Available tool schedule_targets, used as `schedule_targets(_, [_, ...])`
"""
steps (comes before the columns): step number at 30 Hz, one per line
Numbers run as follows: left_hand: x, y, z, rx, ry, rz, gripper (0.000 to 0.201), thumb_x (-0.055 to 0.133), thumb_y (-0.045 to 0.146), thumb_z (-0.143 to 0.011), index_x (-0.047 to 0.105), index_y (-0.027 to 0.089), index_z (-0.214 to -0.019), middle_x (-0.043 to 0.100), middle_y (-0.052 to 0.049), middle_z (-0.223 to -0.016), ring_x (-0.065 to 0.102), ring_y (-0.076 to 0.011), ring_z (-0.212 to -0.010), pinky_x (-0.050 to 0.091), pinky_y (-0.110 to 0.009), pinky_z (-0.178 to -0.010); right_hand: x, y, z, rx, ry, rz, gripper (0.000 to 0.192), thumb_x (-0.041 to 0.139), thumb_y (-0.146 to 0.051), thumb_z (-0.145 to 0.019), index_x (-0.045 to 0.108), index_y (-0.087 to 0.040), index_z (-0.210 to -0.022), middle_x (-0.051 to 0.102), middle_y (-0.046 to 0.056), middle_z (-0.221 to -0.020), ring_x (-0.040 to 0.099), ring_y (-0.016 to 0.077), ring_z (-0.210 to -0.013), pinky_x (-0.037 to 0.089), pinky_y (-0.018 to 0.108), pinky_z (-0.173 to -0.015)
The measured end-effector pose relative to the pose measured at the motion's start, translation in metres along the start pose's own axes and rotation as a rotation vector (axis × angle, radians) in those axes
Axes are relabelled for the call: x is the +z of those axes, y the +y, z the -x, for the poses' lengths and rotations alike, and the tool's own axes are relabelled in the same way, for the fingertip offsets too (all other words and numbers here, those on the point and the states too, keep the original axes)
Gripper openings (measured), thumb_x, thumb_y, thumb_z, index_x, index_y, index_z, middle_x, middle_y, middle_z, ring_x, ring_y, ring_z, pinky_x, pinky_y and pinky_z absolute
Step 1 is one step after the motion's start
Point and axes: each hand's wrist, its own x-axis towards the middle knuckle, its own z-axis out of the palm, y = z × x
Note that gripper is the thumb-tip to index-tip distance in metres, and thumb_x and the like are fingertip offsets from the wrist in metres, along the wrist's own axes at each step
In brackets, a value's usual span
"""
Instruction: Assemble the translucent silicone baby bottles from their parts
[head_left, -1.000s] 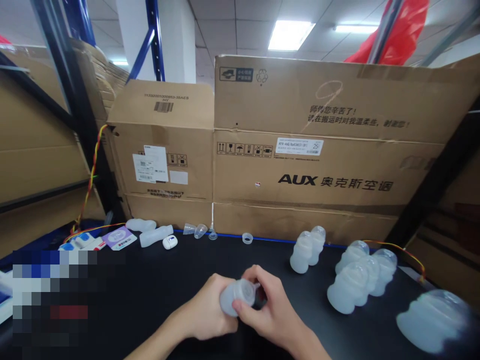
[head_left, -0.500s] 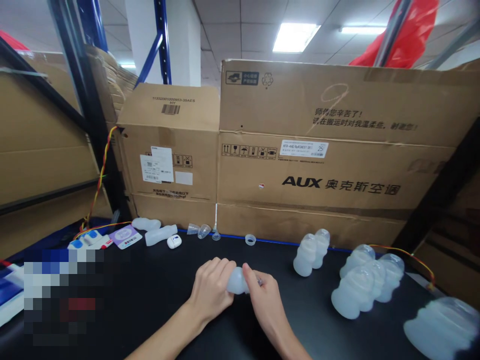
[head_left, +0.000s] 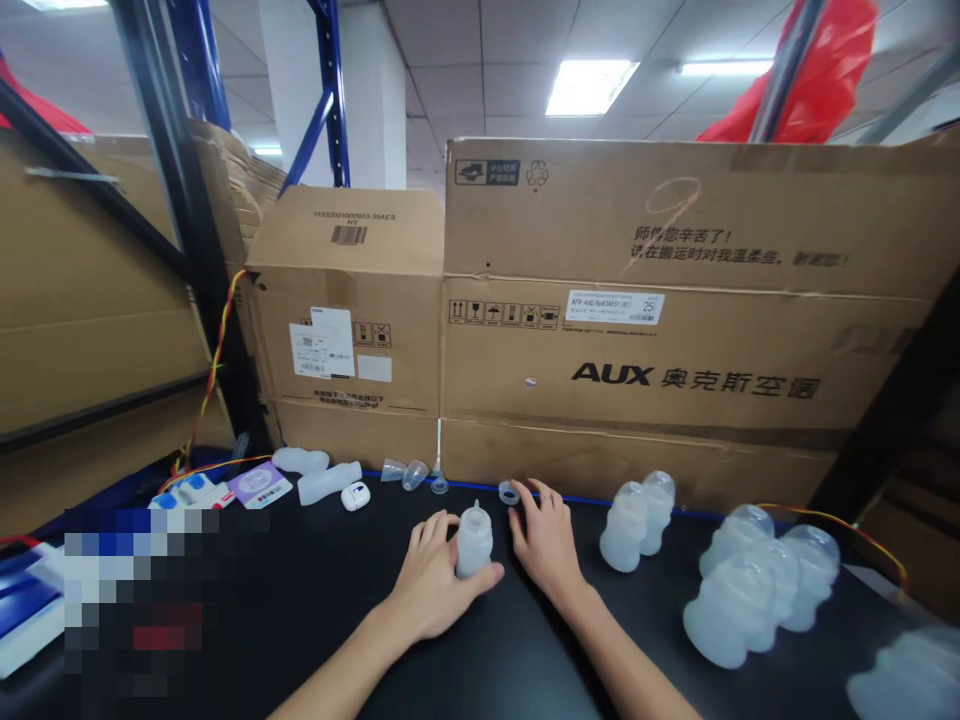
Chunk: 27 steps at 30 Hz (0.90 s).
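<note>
A small translucent white plastic bottle (head_left: 474,540) with a narrow nipple tip is stood upright on the black bench (head_left: 315,600), near its middle. Its body is milky and slightly waisted, with a rounded shoulder below the tip. The bottle is gripped by the left hand (head_left: 435,580), whose fingers are curled around its left side and whose thumb is laid across its base. The right hand (head_left: 546,540) is spread open and flat on the bench just beside the bottle, with nothing held; its fingertips are close to a small clear plastic ring (head_left: 509,492). Further translucent capped bottles (head_left: 637,515) are stood to the right, before a wall of brown cardboard boxes (head_left: 645,330).
</note>
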Motion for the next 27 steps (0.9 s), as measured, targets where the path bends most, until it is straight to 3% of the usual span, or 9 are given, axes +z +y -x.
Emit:
schedule_targets(2, [-0.009, -0.008, -0.006, 0.006, -0.019, 0.032, 0.055, 0.073, 0.062, -0.083, 0.073, 0.032, -0.128, 0.068, -0.007, -0.138, 0.059, -0.0314, -0.131, 0.047, -0.042, -0.11, 0.005, 0.005, -0.005, 0.009, 0.001, 0.033, 0.03, 0.057, -0.028, -0.095, 0.07, -0.021, -0.121, 0.059, 0.021, -0.139, 0.05, 0.043, -0.132, 0.037, 0.062, -0.106])
schedule_targets(4, [-0.021, -0.019, -0.018, -0.047, 0.028, 0.039, 0.046, 0.054, 0.056, -0.098, 0.067, 0.032, -0.136, 0.069, -0.004, -0.137, 0.062, -0.024, -0.127, 0.049, -0.035, -0.107, 0.007, 0.008, -0.003, -0.001, -0.025, 0.033, 0.018, 0.059, -0.029, -0.094, 0.072, -0.021, -0.104, 0.066, 0.019, -0.127, 0.056, 0.0417, -0.124, 0.04, 0.06, -0.102])
schedule_targets(6, [-0.031, -0.031, -0.035, -0.171, 0.117, 0.004, 0.045, 0.034, 0.045, -0.108, 0.068, 0.026, -0.131, 0.074, -0.007, -0.124, 0.067, -0.0223, -0.116, 0.051, -0.036, -0.101, 0.005, 0.009, 0.001, -0.025, -0.06, 0.006, 0.012, 0.06, -0.029, -0.093, 0.069, -0.022, -0.089, 0.071, 0.014, -0.108, 0.063, 0.0364, -0.109, 0.044, 0.054, -0.097])
schedule_targets(9, [-0.033, -0.045, -0.062, -0.339, 0.161, -0.064, 0.03, 0.053, 0.04, -0.103, 0.072, 0.021, -0.116, 0.076, -0.006, -0.094, 0.072, -0.026, -0.097, 0.054, -0.042, -0.093, 0.002, 0.008, 0.007, -0.052, -0.08, -0.061, 0.007, 0.063, -0.029, -0.09, 0.065, -0.023, -0.094, 0.072, 0.008, -0.095, 0.066, 0.0293, -0.093, 0.049, 0.045, -0.088])
schedule_targets(14, [-0.018, -0.046, -0.087, -0.365, 0.157, -0.026, 0.026, 0.071, 0.038, -0.096, 0.07, 0.015, -0.108, 0.073, -0.006, -0.109, 0.07, -0.0225, -0.102, 0.056, -0.047, -0.095, 0.002, 0.006, 0.009, -0.099, -0.044, -0.199, 0.034, 0.061, -0.021, -0.087, 0.056, -0.02, -0.12, 0.074, 0.009, -0.106, 0.071, 0.0238, -0.094, 0.057, 0.038, -0.087])
schedule_targets(19, [-0.019, -0.044, -0.085, -0.246, 0.304, 0.224, 0.018, 0.067, 0.035, -0.094, 0.071, 0.018, -0.094, 0.073, -0.008, -0.114, 0.068, -0.026, -0.113, 0.055, -0.047, -0.099, 0.006, 0.007, 0.008, -0.128, 0.036, -0.294, 0.051, 0.058, -0.013, -0.083, 0.05, -0.019, -0.132, 0.072, 0.011, -0.119, 0.072, 0.0225, -0.107, 0.059, 0.038, -0.096])
schedule_targets(21, [-0.023, -0.044, -0.078, -0.214, 0.341, 0.374, 0.026, 0.066, 0.044, -0.091, 0.07, 0.019, -0.094, 0.075, -0.009, -0.111, 0.071, -0.0273, -0.111, 0.062, -0.042, -0.087, 0.007, 0.006, 0.008, -0.124, 0.071, -0.315, 0.056, 0.058, -0.012, -0.081, 0.048, -0.019, -0.136, 0.071, 0.011, -0.121, 0.071, 0.0235, -0.109, 0.059, 0.041, -0.097])
schedule_targets(24, [-0.028, -0.042, -0.06, -0.201, 0.372, 0.6, 0.043, 0.066, 0.061, -0.085, 0.067, 0.019, -0.094, 0.08, -0.01, -0.1, 0.077, -0.0294, -0.097, 0.064, -0.034, -0.06, 0.006, 0.002, 0.007, -0.113, 0.101, -0.334, 0.045, 0.06, -0.012, -0.081, 0.057, -0.02, -0.125, 0.07, 0.009, -0.109, 0.07, 0.0238, -0.098, 0.06, 0.041, -0.09])
schedule_targets(27, [-0.029, -0.037, -0.042, -0.212, 0.43, 0.762, 0.047, 0.078, 0.061, -0.076, 0.068, 0.017, -0.087, 0.079, -0.009, -0.087, 0.079, -0.0299, -0.087, 0.066, -0.034, -0.054, 0.001, -0.004, 0.01, -0.092, 0.117, -0.337, 0.03, 0.062, -0.014, -0.083, 0.063, -0.021, -0.112, 0.066, 0.008, -0.103, 0.068, 0.0236, -0.092, 0.059, 0.04, -0.086])
